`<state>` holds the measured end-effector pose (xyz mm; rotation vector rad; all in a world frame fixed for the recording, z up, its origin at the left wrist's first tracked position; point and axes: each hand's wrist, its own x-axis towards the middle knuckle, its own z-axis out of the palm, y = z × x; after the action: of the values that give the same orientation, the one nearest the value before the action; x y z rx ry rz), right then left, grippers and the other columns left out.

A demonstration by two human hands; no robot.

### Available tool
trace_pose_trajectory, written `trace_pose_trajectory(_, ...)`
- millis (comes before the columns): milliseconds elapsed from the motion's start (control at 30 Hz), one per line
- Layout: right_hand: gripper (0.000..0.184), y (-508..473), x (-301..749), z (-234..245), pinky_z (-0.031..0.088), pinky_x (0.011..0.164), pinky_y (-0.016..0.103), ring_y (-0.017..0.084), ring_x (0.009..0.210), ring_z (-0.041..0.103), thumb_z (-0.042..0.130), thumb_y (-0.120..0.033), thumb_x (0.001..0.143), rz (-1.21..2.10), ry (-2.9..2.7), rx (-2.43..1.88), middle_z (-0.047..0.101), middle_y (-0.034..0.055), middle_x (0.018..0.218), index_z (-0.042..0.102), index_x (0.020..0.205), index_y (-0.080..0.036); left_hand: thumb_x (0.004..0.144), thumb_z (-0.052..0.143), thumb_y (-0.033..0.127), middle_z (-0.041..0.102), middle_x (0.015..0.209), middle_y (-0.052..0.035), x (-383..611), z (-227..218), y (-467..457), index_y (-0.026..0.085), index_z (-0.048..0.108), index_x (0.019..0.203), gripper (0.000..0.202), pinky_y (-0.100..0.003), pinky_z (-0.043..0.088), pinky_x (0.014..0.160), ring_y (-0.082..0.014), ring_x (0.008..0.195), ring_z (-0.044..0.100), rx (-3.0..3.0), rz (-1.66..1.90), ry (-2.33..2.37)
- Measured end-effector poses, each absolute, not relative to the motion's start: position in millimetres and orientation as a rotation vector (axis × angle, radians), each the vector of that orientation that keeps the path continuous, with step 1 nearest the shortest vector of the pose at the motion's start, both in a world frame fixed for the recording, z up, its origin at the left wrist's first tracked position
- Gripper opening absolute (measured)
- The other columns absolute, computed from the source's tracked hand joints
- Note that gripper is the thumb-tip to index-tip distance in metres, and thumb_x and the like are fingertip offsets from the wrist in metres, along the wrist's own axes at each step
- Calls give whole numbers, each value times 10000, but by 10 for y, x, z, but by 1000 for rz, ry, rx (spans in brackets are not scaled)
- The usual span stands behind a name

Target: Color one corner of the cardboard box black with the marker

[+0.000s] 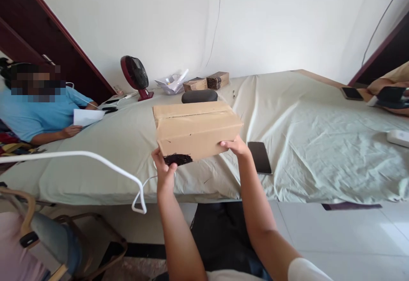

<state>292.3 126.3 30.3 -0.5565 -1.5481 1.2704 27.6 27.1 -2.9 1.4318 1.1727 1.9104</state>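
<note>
Both arms outstretched: left hand (165,169) and right hand (234,146) clamp the cardboard box (196,129) above the bed (303,144).

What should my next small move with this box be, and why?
Probably ease the box forward and set it flat on the sheet. The left hand and right hand grip only its near corners, and a phone lies just right.

Box (196,129) over near edge of tabletop (319,144). Phone (259,157) on tabletop, just right of box. Case (199,96) behind box; fan (136,75) farther back, left (two small boxes (206,82) right of fan).
</note>
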Motion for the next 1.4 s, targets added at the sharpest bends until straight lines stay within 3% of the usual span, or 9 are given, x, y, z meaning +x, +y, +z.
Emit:
trace_pose_trajectory(133,1007,1071,3110,412,488,1205,572,408,1424,581,942,-754,569,1184,-1485,-583,726,139,1301,649,1392,-253,705,873,708,653,1459,-125,204,46,191,333,561,1470,907,-495,443,1253,-366,1464,577,1432,1894,1131)
trace_pose_trajectory(233,1041,900,3154,330,464,1227,591,422,1436,574,926,-790,566,1167,-1429,-634,721,147,1312,636,1407,-250,703,919,622,660,1452,-143,220,43,187,306,559,1477,911,-478,464,1226,-367,1413,618,1438,1856,1159)
trace_pose_trajectory(433,1063,848,3200,175,473,1230,582,421,1445,573,914,-798,583,1167,-1386,-633,707,141,1354,605,1447,-261,668,904,704,688,1350,-134,293,68,228,269,574,1420,929,-455,508,1165,-356,1328,660,1448,1823,1229)
trace_pose_trajectory(667,974,915,3211,61,465,1249,570,406,1483,540,866,-780,687,1181,-1383,-646,685,121,1406,587,1484,-295,734,851,727,692,1126,-86,342,138,263,239,614,1232,736,-468,470,1199,-320,1212,685,1426,1886,1282)
trace_pose_trajectory(800,944,912,3208,61,446,1266,574,400,1496,529,867,-753,714,1196,-1377,-626,698,116,1393,587,1488,-290,702,889,694,692,1177,-94,362,173,235,243,591,1232,756,-465,469,1196,-320,1240,672,1423,1894,1301)
trace_pose_trajectory(1033,945,911,3201,74,463,1252,558,390,1513,519,838,-774,734,1204,-1362,-650,691,132,1416,580,1489,-268,703,953,576,623,1456,-129,427,192,201,299,554,1405,854,-472,480,1213,-334,1380,628,1445,1819,1324)
trace_pose_trajectory(1400,832,948,3211,-32,445,1259,555,370,1460,560,842,-639,811,1260,-1285,-598,705,102,1408,569,1515,-290,803,874,598,674,1424,-111,506,247,193,291,601,1401,726,-409,538,1135,-301,1335,661,1403,1833,1374)
